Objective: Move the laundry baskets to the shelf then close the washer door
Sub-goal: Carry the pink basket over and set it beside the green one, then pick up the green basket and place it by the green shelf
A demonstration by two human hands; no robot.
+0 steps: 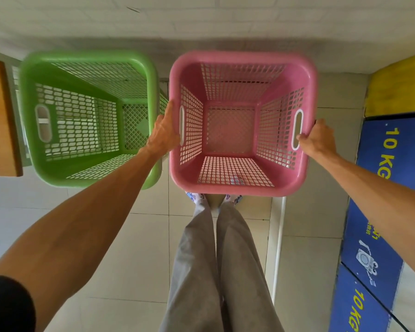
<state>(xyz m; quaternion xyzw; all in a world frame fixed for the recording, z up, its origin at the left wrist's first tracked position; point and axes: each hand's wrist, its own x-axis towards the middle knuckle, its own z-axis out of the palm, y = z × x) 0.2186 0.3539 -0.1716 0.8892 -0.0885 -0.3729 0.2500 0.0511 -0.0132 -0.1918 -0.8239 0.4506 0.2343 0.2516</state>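
An empty pink laundry basket [242, 185] hangs in front of me, above my feet. My left hand [164, 134] grips its left side by the handle slot. My right hand [318, 137] grips its right side, fingers hooked into the white-edged handle slot. An empty green laundry basket [89, 173] stands just to the left, its right rim close to my left wrist; a grey metal shelf frame shows through its mesh. No washer door is in view.
A wooden board [0, 121] lies at the far left. Blue and yellow machine panels [374, 236] marked 10 KG run down the right side. A white pipe [279, 236] runs along the tiled floor [134, 248] by my legs.
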